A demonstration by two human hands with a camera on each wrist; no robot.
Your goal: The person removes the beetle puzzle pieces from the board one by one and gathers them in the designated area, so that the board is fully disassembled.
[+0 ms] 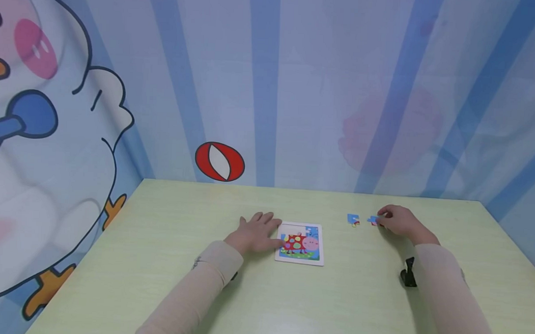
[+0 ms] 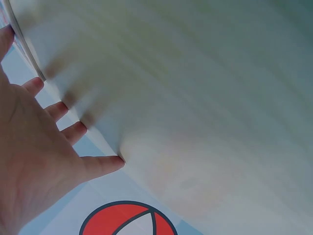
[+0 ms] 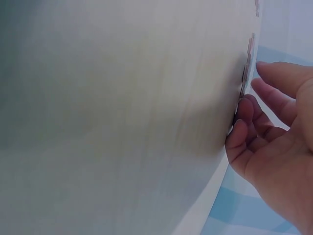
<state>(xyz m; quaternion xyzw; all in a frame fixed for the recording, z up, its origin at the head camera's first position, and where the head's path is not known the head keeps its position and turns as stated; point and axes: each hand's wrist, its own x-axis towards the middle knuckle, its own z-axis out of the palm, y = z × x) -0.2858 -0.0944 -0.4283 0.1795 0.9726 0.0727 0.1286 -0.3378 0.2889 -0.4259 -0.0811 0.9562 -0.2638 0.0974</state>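
Observation:
A square puzzle tray [image 1: 278, 258] with a pale border lies on the table; its picture shows a pink character in a red spotted body. My left hand [image 1: 258, 234] lies spread at the tray's left side, thumb over the border and fingertips along its upper left corner. Farther right, my right hand [image 1: 399, 221] reaches down over a blue puzzle piece [image 1: 372, 220], covering part of it. In the right wrist view the piece [image 3: 248, 58] lies flat, thumb and index tips right at it, the other fingers loosely bent against the table. Another puzzle piece [image 1: 353, 219] lies to its left.
The pale wooden table [image 1: 157, 281] ends at a striped blue backdrop [image 1: 304, 114] with cartoon prints. Black wrist gear [image 1: 408, 273] shows below the right sleeve. In the tray's upper part, a white patch shows within the picture.

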